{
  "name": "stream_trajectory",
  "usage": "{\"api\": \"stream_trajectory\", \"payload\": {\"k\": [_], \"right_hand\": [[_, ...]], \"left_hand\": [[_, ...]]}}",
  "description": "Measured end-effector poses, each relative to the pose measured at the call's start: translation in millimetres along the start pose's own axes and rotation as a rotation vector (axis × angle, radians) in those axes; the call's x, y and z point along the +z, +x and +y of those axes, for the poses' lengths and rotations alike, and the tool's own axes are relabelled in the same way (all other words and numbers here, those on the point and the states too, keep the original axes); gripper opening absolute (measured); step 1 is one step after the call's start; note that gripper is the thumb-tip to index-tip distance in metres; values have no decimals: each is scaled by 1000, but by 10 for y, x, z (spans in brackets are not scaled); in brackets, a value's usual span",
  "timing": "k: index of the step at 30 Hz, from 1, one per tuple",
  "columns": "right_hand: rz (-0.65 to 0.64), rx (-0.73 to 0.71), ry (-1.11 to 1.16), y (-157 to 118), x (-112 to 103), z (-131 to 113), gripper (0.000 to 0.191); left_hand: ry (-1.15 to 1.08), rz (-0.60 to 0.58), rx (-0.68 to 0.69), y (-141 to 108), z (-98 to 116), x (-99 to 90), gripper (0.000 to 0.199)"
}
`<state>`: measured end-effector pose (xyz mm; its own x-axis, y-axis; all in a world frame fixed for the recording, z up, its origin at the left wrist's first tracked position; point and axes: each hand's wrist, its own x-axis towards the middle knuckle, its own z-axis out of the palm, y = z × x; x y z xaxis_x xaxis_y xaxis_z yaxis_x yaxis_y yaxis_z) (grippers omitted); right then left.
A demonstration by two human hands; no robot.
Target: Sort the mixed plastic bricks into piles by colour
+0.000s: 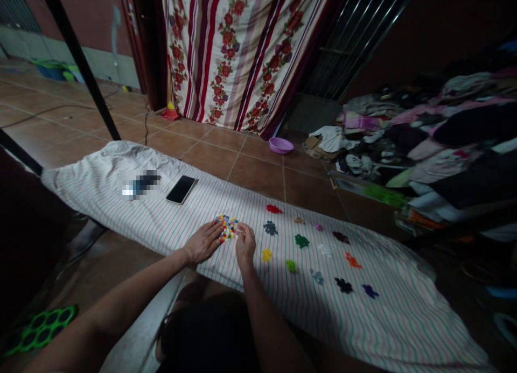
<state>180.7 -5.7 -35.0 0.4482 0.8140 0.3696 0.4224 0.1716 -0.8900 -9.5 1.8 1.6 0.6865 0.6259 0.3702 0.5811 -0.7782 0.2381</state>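
A round cluster of small multicoloured pieces (226, 229) lies on a striped cloth (218, 195). My left hand (203, 241) rests flat with its fingers stretched out, their tips at the cluster's left edge. At the opposite edge my right hand (245, 244) is closed in a pinch; anything between the fingertips is too small to make out. To the right, the pieces lie sorted by colour in little heaps, among them red (273, 209), grey (270, 227), yellow (266, 254), dark green (301, 241), light green (291, 266), orange (353, 260) and black (343, 285).
A phone (181, 190) and a blurred-out item (140, 184) lie on the cloth at left. Beyond it, a purple basin (281, 145) stands on the tiled floor before a floral curtain (242, 55). Clothes (440, 125) are piled at right.
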Motion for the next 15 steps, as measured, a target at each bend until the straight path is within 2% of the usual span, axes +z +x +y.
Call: {"api": "stream_trajectory", "payload": {"k": [4, 8, 15], "right_hand": [[-15, 0, 10, -3, -12, -28, 33], [-18, 1, 3, 1, -19, -40, 31], [-18, 1, 7, -2, -16, -28, 30]], "left_hand": [[-1, -52, -40, -11, 45, -65, 51], [-25, -49, -29, -21, 62, -110, 52], [-38, -73, -44, -29, 56, -92, 52]]}}
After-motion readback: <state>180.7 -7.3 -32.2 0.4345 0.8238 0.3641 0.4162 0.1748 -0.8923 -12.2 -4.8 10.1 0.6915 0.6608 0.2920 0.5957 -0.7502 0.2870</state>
